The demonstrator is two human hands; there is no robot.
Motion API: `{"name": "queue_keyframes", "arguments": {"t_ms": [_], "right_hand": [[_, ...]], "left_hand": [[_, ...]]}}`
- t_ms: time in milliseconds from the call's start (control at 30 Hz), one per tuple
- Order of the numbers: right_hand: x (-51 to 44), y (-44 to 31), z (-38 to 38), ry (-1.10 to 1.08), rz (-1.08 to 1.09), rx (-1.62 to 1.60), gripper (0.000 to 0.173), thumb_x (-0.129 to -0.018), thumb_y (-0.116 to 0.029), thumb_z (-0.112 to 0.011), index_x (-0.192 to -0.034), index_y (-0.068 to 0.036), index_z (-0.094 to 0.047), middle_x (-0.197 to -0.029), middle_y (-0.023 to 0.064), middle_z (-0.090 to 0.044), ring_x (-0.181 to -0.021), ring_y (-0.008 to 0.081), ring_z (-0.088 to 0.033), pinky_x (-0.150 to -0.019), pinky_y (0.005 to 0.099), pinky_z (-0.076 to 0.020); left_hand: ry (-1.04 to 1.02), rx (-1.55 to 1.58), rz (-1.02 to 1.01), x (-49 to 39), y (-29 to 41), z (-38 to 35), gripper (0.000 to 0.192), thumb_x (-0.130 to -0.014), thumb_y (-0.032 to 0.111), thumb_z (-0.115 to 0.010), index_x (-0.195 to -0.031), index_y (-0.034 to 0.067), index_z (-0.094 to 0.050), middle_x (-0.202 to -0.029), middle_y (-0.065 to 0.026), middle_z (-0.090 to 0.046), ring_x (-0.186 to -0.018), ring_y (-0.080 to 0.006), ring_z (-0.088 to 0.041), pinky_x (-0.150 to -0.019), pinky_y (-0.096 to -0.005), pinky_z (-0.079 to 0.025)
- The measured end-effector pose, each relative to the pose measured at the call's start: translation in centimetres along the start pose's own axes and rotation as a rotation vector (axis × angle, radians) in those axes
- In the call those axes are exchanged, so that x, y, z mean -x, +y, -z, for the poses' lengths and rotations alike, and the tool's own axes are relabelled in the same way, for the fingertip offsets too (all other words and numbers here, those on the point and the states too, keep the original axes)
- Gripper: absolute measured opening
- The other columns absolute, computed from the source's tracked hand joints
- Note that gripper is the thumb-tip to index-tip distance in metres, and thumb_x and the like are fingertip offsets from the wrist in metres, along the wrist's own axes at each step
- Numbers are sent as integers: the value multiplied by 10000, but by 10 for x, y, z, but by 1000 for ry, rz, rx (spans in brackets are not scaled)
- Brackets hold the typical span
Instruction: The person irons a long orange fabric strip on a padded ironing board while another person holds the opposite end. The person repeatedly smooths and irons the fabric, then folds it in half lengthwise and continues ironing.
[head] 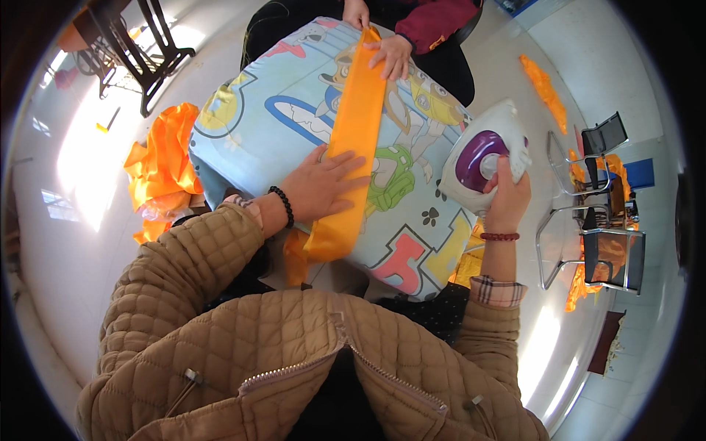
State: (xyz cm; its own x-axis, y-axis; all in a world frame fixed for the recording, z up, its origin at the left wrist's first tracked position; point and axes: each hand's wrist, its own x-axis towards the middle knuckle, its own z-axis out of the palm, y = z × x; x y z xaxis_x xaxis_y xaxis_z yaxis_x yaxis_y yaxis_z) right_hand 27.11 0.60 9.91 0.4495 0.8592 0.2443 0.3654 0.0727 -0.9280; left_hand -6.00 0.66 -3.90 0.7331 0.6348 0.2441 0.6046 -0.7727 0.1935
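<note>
A long strip of orange fabric (356, 124) runs across the cartoon-printed cloth (298, 82) that covers a table or board in front of me. Its near end droops over the front edge. My left hand (329, 184) lies flat on the strip with spread fingers, pressing it down. In my right hand (506, 201) I grip the handle of a white and purple iron (482, 154), which is over the right side of the covered surface. Whether the iron touches the cloth, I cannot tell. Its soleplate is hidden.
Across from me, another person's hands (391, 55) hold the strip's far end. An orange fabric heap (165, 160) sits at the left. Metal-framed chairs (612, 253) with orange cloth stand at right, and another orange piece (543, 91) lies on the floor. A black iron stand (146, 55) is upper left.
</note>
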Motion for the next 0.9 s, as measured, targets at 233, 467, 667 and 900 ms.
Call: {"name": "queue_keyframes", "arguments": {"t_ms": [233,467,667,900], "right_hand": [[-8,-57,-38,-566,-315,-20,262,-970,-300,-671,-959,-41,-632,-680,-7,-546,-514,79,-513,-481,236,-419],[0,-63,-105,-702,-236,237,313,-954,-285,-670,-1134,-30,-649,-697,-1,-562,-514,82,-497,-491,249,-421],[-43,-37,-136,-692,-157,343,355,-944,-317,-672,-1141,-21,-661,-683,14,-592,-505,98,-534,-502,285,-448],[-90,-25,-160,-704,-155,388,290,-961,-318,-674,-1095,-67,-622,-720,4,-533,-549,96,-494,-484,273,-421]], "left_hand": [[-13,72,-77,15,8,-2,568,-971,423,-598,-1488,221,-476,-1608,-30,-376,-1476,-221,-359,-1194,-526,-264],[-26,154,-114,31,17,0,518,-960,357,-630,-1439,193,-519,-1558,-23,-449,-1450,-217,-397,-1187,-480,-303],[-43,140,-162,30,19,13,452,-951,319,-638,-1372,171,-567,-1467,-34,-528,-1398,-214,-452,-1153,-459,-336],[-80,114,-158,28,24,21,399,-942,293,-639,-1317,164,-592,-1417,-23,-566,-1350,-206,-497,-1139,-447,-349]]}}
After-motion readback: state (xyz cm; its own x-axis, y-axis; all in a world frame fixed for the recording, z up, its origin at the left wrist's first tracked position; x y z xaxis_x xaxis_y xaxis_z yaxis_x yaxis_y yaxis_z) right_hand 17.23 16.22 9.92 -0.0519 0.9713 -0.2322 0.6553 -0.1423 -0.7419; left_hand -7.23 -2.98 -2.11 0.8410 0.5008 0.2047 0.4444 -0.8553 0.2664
